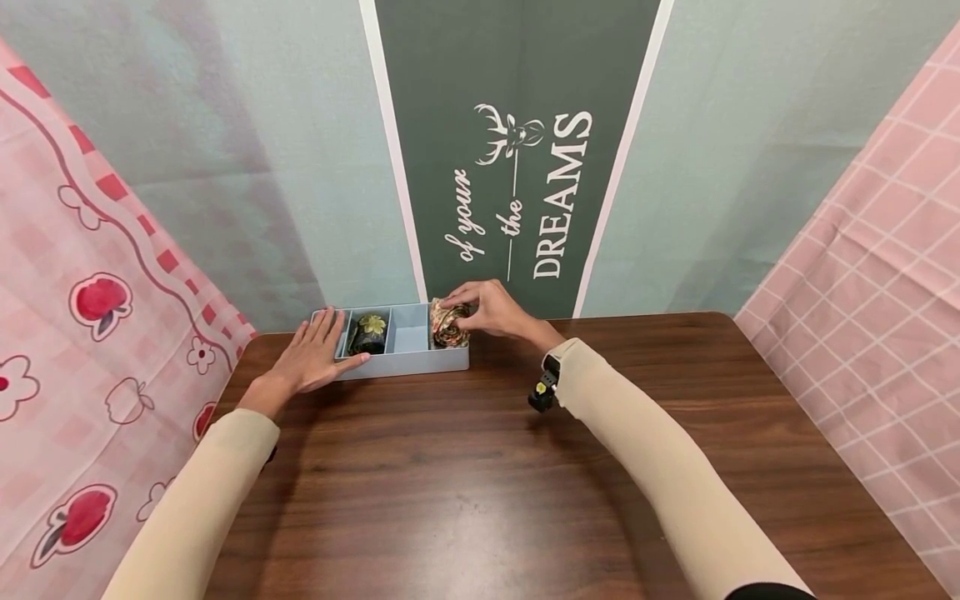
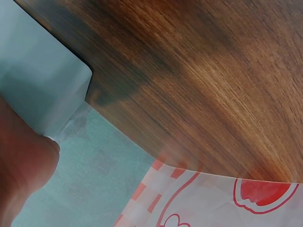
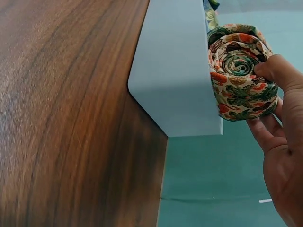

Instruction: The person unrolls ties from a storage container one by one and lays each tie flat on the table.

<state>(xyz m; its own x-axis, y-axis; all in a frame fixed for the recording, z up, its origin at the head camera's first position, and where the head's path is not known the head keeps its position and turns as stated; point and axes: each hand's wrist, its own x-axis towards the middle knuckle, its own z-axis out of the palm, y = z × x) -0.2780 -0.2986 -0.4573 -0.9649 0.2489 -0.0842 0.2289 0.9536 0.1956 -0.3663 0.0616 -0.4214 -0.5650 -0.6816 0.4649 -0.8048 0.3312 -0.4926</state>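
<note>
A light blue divided box [image 1: 405, 363] stands near the far edge of the table. With thumb and fingers, my right hand [image 1: 498, 310] pinches a rolled-up patterned cloth [image 1: 450, 325] at the box's right-end compartment. Its spiral of red, green and cream print shows in the right wrist view, where the roll [image 3: 241, 97] rises past the box rim. My left hand [image 1: 311, 354] rests over the left end of the box, fingers extended and thumb along the front wall. A dark roll with a yellow flower [image 1: 371, 332] sits in a compartment beside that hand.
Between the two rolls is a bare compartment [image 1: 410, 327]. The brown wooden table [image 1: 465, 483] stretches toward me. A hanging cloth with printed lettering [image 1: 562, 196] rises behind the box, and pink patterned cloths [image 1: 870, 333] hang on both sides.
</note>
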